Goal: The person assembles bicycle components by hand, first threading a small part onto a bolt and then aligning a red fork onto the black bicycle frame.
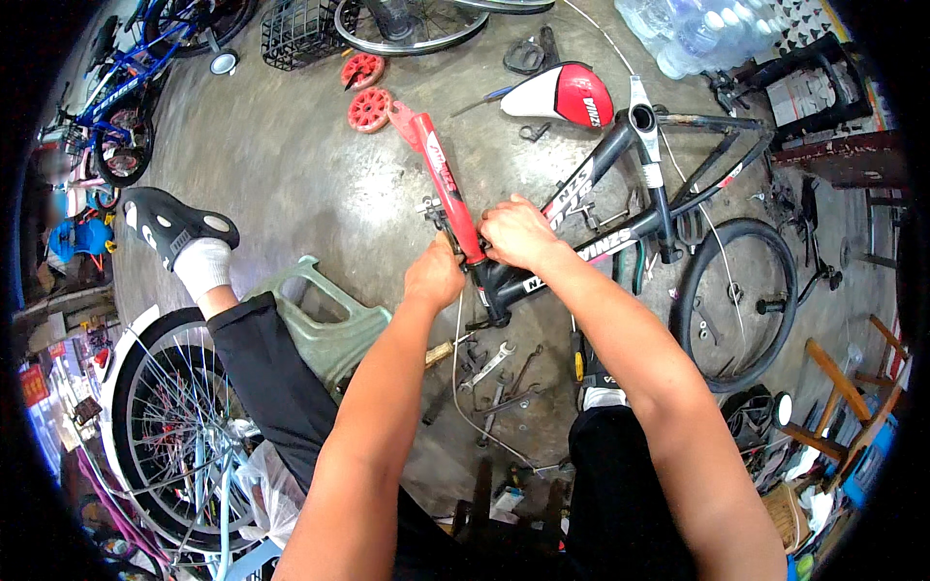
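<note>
A black bicycle frame [601, 198] with white lettering lies on the floor in front of me. At its near left end, a red front fork [449, 184] points up and away from the head tube [492, 295]. My left hand [436, 274] is closed at the left of the fork's lower end, beside a small silver-and-black metal part [433, 210] that looks like a brake. From the right, my right hand [518, 232] curls its fingers against the fork's lower end. The hands hide most of the joint between them.
Wrenches [489, 368] lie below the frame. A pale green plastic stool [320, 315] is at left, above a spoked wheel [179, 426]. Beyond the fork are red discs [369, 110] and a red-and-white saddle [572, 94]. A black tire [733, 305] lies at right.
</note>
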The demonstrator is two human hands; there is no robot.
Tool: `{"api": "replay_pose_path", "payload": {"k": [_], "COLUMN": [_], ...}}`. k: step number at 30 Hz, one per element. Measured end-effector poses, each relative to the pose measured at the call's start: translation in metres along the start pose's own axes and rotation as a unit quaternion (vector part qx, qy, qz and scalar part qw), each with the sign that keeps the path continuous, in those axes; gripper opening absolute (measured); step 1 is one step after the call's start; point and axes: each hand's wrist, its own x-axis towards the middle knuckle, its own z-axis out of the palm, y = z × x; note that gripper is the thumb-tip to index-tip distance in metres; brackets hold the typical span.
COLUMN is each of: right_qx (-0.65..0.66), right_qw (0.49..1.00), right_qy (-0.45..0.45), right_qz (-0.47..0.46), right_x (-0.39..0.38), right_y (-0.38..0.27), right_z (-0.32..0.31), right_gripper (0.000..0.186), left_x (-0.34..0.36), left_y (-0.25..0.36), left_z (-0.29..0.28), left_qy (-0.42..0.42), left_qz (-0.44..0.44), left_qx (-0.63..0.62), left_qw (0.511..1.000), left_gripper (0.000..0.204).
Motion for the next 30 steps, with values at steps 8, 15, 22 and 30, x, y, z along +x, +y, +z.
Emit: {"api": "replay_pose_path", "payload": {"k": [8, 15, 22, 30], "right_qx": [-0.081, -0.004, 0.071, -0.004], "right_qw": [0.995, 0.987, 0.988, 0.996], "right_qy": [0.065, 0.151, 0.12, 0.085], "right_qz": [-0.006, 0.062, 0.069, -0.039], "right_x": [0.002, -0.03, -0.086, -0.062], "right_y": [0.03, -0.002, -0.032, -0.018], "right_z": [-0.022, -0.031, -0.023, -0.027], "right_gripper": [0.012, 0.02, 0.037, 0.017], "left_x": [-0.001, -0.003, -0.012, -0.01], "left_y": [0.0, 0.002, -0.01, -0.018], "left_z": [0.0, -0.002, 0.011, 0.005], "left_qy": [-0.009, -0.001, 0.111, 0.136], "left_qz": [-0.006, -0.006, 0.049, 0.078], "left_qx": [0.013, 0.016, -0.061, -0.112], "left_qw": [1.0, 1.0, 0.991, 0.981], "left_gripper": [0.035, 0.034, 0.031, 0.026]}}
